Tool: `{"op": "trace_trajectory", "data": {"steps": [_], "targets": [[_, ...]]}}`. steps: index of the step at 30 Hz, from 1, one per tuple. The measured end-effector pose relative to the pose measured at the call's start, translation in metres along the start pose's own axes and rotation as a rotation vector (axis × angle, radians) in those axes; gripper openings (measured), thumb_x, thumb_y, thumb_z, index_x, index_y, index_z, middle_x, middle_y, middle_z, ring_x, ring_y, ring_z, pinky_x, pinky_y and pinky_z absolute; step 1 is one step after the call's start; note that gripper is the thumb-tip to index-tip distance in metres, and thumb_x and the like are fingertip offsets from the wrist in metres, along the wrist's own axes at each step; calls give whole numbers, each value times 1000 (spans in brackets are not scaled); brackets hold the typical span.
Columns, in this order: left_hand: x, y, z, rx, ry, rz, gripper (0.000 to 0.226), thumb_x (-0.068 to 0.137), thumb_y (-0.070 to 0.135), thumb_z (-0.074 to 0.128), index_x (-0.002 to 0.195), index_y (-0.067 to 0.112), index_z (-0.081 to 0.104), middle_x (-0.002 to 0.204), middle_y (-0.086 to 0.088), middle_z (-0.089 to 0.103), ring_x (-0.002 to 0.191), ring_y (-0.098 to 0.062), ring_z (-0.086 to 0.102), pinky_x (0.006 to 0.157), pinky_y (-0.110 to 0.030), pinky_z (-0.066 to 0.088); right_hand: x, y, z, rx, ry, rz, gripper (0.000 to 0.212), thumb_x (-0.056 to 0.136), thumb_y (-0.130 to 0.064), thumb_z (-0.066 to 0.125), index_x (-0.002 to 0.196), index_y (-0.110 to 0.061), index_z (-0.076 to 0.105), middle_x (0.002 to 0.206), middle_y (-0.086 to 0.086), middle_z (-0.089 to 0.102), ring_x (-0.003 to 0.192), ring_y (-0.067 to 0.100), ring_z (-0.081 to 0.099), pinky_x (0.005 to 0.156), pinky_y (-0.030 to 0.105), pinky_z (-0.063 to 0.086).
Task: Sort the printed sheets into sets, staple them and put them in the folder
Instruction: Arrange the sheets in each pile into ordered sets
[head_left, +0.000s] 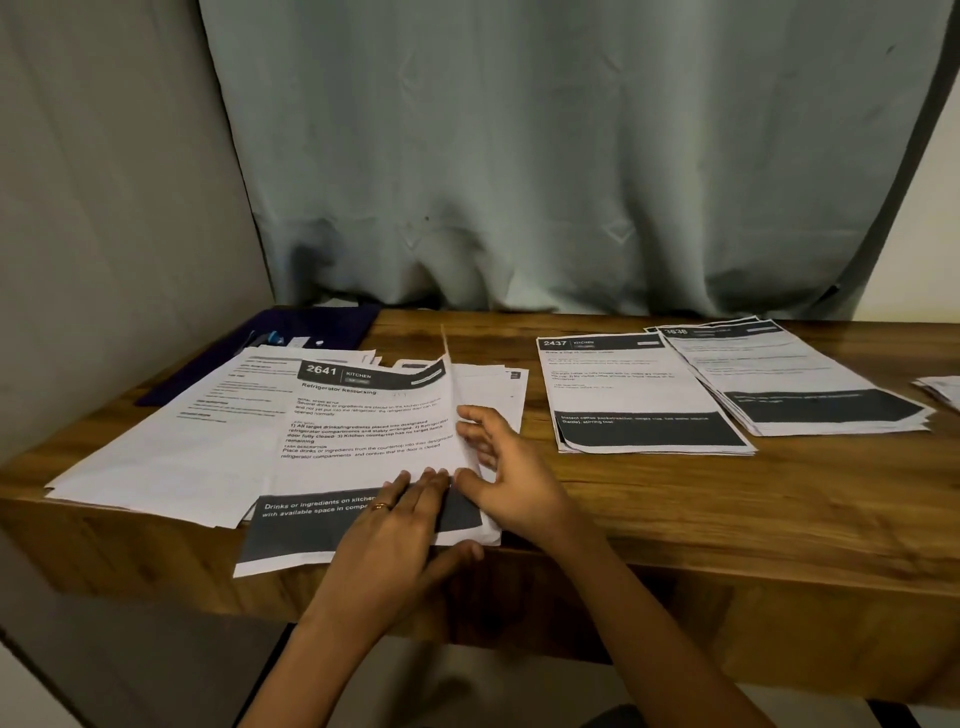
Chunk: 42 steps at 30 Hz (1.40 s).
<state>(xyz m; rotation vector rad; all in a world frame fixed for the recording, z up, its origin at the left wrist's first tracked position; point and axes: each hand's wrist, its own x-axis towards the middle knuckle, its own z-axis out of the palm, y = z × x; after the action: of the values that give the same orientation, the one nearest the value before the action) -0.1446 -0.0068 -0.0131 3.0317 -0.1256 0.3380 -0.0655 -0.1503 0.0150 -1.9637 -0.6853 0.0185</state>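
At the bench front, my left hand presses flat on sheet 2641; my right hand, fingers spread, props its raised edge. Thin, floppy, slippery paper: I'd pinch that edge.

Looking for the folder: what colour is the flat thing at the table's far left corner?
The folder is dark purple; the head view shows it.

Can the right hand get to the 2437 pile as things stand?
Probably yes: only bare table lies between the right hand and the 2437 pile, and nothing rests on it.
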Motion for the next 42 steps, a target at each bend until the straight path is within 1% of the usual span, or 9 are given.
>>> {"op": "trace_trajectory", "data": {"steps": [4,8,12,16,21,26,31,36,42], "targets": [[1,1,-4,1,-30,-4,131,47,92,-24,153,24,10,159,5,19,148,-18,13,118,-29,12,1,2,-8,-208,173,123,55,91,-13,58,141,-13,36,137,3,53,125,20,51,90,18,43],[3,-2,-15,-60,-53,-3,117,55,95,-10,152,33,10,159,7,17,147,-14,15,118,-31,1,3,4,-11,-328,165,249,53,90,-25,59,136,-7,39,131,9,55,124,30,45,105,40,39],[10,-23,-31,23,76,-394,106,68,89,-6,153,28,13,161,-7,11,147,-31,10,117,-50,-1,3,-3,-13,-326,109,284,55,92,-31,59,138,-11,37,137,4,49,129,28,37,105,40,36],[14,-34,-40,11,-89,-712,108,68,82,5,153,16,3,158,-23,11,145,-43,10,115,-56,-1,5,-6,-11,-293,78,301,56,91,-30,62,137,-11,37,138,2,47,129,27,37,102,38,36],[19,-31,-32,-50,-174,-703,111,65,83,5,153,17,1,156,-18,22,144,-41,17,114,-58,-1,4,-6,-8,-335,88,301,53,85,-31,68,128,-11,45,130,4,52,122,27,45,102,40,41],[23,-26,-33,-54,-174,-637,97,79,81,15,153,19,4,158,-12,22,144,-39,17,113,-60,-2,-2,-9,-8,-352,92,294,40,83,-22,67,117,-9,49,116,6,57,115,30,49,92,37,44],[29,-31,-36,-210,-145,-588,90,83,78,27,153,23,11,158,-10,20,144,-41,11,112,-63,2,-12,-23,-12,-387,69,254,50,89,-16,62,134,-8,44,136,9,49,126,26,43,110,38,29],[36,-34,-31,-128,-171,-707,98,78,84,27,149,18,17,156,-23,12,142,-47,10,113,-60,10,-16,-26,-10,-364,69,248,49,89,-12,62,135,-10,45,136,9,49,125,26,45,110,42,31],[38,-20,-24,-76,-161,-679,101,77,85,27,149,14,19,153,-26,20,141,-43,18,114,-53,18,-17,-25,-10,-352,94,303,53,86,-9,64,134,-11,42,137,6,49,126,27,44,106,36,37]]}}
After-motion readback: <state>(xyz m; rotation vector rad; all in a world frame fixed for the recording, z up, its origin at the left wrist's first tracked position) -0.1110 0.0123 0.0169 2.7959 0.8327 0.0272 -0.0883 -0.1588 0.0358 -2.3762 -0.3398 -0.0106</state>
